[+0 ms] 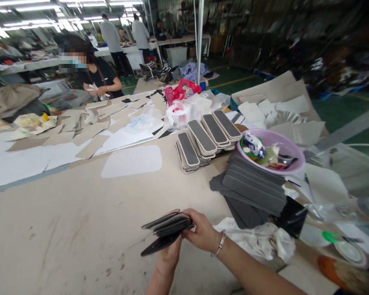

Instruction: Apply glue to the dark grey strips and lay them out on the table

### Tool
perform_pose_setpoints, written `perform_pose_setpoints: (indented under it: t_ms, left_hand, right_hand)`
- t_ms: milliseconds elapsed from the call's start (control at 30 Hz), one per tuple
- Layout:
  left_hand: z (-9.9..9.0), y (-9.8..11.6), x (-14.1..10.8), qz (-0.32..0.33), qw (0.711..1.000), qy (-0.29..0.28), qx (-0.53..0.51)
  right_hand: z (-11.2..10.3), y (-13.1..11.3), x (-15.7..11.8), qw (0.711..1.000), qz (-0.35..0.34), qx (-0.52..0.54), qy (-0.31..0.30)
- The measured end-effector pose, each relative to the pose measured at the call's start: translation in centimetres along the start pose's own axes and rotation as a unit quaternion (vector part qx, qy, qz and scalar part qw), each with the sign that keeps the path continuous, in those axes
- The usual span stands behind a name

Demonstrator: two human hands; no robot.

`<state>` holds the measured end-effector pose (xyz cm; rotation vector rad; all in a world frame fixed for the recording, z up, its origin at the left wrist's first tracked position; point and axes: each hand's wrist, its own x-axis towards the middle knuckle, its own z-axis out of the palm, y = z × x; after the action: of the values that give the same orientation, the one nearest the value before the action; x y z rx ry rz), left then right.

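Several dark flat pieces (166,229) are held together in a loose bundle above the table, their left ends fanned apart. My left hand (170,252) grips the bundle from below and behind, with most of its fingers hidden. From the right, my right hand (201,231) pinches the right end of the same pieces between thumb and fingers. Right of my hands, dark grey strips (253,184) lie in an overlapping pile. Beyond them stand stacks of grey pieces with pale borders (202,137).
A purple basin (295,162) with small items stands at the right, near a crumpled white cloth (264,239). Plastic bags (187,110) and beige scraps (92,139) cover the table's far side. A metal pole (199,45) rises beyond. A masked person (101,78) works across the table.
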<state>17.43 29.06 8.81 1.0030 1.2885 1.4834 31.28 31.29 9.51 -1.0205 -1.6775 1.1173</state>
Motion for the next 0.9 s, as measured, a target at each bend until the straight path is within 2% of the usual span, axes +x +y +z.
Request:
perform_pose_setpoints:
  t_ms: [167, 267, 367, 433, 500, 567, 667, 733, 800, 900]
  left_hand:
    - [0.6, -1.7, 0.3, 0.019, 0.997, -0.07, 0.027]
    - [0.8, -3.4, 0.0, 0.041, 0.996, -0.064, 0.053]
    - [0.2, -5.0, -0.3, 0.058, 0.991, -0.073, 0.093]
    - [-0.6, -5.9, -0.5, 0.035, 0.984, -0.093, 0.151]
    - [-1.3, -6.5, -0.7, -0.002, 0.974, -0.078, 0.211]
    - [-1.6, -6.8, -1.0, -0.021, 0.968, -0.039, 0.245]
    - [-1.0, -6.6, -0.9, -0.052, 0.967, 0.009, 0.25]
    - [-0.1, -6.0, -0.1, -0.074, 0.966, 0.021, 0.246]
    - [1.1, -5.1, 1.9, -0.089, 0.967, 0.015, 0.237]
    - [4.0, -2.7, 7.2, -0.149, 0.972, 0.016, 0.18]
  right_hand:
    - [0.7, 3.4, -1.8, 0.999, 0.017, 0.014, 0.027]
    - [1.3, 4.4, -2.9, 0.999, 0.037, 0.02, 0.029]
    - [1.5, 5.0, -3.4, 0.998, 0.06, 0.025, 0.026]
    - [1.4, 5.0, -3.5, 0.997, 0.074, 0.025, 0.028]
    - [1.1, 4.8, -3.3, 0.996, 0.079, 0.024, 0.032]
    - [0.9, 4.2, -2.9, 0.994, 0.097, 0.023, 0.032]
    - [0.5, 2.8, -1.9, 0.985, 0.17, 0.02, 0.032]
    - [0.0, 1.9, -1.2, 0.977, 0.209, 0.036, 0.039]
    - [-0.9, 1.2, -0.5, 0.976, 0.204, 0.067, 0.044]
    - [-2.5, 1.3, -0.4, 0.979, 0.176, 0.09, 0.058]
